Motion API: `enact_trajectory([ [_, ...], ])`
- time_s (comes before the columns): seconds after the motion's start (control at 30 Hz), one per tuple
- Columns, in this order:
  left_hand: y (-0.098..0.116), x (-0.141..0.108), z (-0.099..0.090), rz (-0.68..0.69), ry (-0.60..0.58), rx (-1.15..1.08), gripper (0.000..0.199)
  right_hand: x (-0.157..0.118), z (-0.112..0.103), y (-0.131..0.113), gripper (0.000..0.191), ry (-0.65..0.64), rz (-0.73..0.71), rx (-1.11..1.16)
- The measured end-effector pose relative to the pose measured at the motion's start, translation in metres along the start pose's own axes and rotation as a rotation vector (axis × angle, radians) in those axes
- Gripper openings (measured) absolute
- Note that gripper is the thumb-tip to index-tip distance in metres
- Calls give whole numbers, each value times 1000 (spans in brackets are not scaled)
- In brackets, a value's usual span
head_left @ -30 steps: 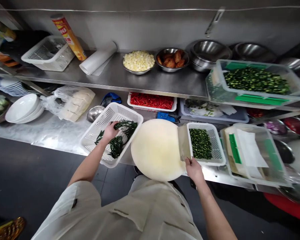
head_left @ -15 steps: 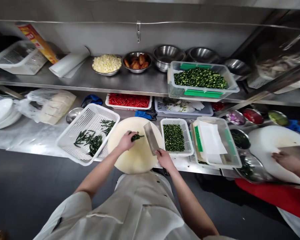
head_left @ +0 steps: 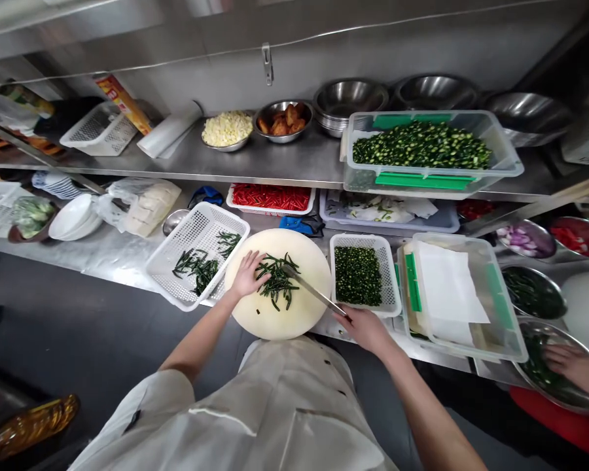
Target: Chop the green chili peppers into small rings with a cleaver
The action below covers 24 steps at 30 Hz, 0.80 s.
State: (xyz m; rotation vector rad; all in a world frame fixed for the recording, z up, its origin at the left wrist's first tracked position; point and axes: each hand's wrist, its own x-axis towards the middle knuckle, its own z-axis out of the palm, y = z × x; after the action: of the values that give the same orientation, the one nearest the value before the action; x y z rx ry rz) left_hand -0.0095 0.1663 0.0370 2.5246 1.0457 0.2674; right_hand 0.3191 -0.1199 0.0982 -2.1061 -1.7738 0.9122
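Observation:
A loose heap of dark green chili peppers [head_left: 279, 282] lies on the round cutting board [head_left: 265, 324] in front of me. My left hand [head_left: 249, 275] rests at the heap's left side with its fingers spread. Gripped by the handle in my right hand [head_left: 366, 327] is a cleaver [head_left: 317, 292], its blade reaching left onto the peppers. More whole peppers sit in the white perforated basket [head_left: 164, 288] left of the board. Right of the board, a smaller white basket [head_left: 395, 297] holds finely chopped green peppers [head_left: 357, 275].
A clear plastic bin [head_left: 508, 327] with white paper stands to the right. Beyond it, a co-worker's hand [head_left: 567, 366] reaches into a steel bowl [head_left: 535, 379]. A red chili tray [head_left: 271, 197] sits under the shelf, which carries bowls and a tub of chopped greens [head_left: 422, 147].
A bigger heap of peppers now lies on the board, and my left hand has opened beside it. The cleaver has turned onto the heap. The co-worker's hand has moved from cleaver to bowl.

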Motion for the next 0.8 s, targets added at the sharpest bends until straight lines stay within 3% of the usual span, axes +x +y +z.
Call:
enact_trajectory([
  [0.13,0,35,10,49,-91,-65,78,11,-19,-9,29,-220,-230,-67],
  [0.3,14,52,16,255,-198,-157,59,60,-8,-47,18,-431,-269,-177],
  [0.43,3,28,4,335,-231,-235,51,102,-6,-55,18,-394,-235,-148],
  [0.57,-15,10,-9,304,-204,-266,56,126,-12,-55,10,-285,-200,-70],
  [0.7,-9,27,-3,248,-114,-278,65,145,-14,-68,14,-340,-339,-197],
  [0.8,4,44,5,332,-210,-275,62,151,-13,-77,18,-332,-361,-279],
])
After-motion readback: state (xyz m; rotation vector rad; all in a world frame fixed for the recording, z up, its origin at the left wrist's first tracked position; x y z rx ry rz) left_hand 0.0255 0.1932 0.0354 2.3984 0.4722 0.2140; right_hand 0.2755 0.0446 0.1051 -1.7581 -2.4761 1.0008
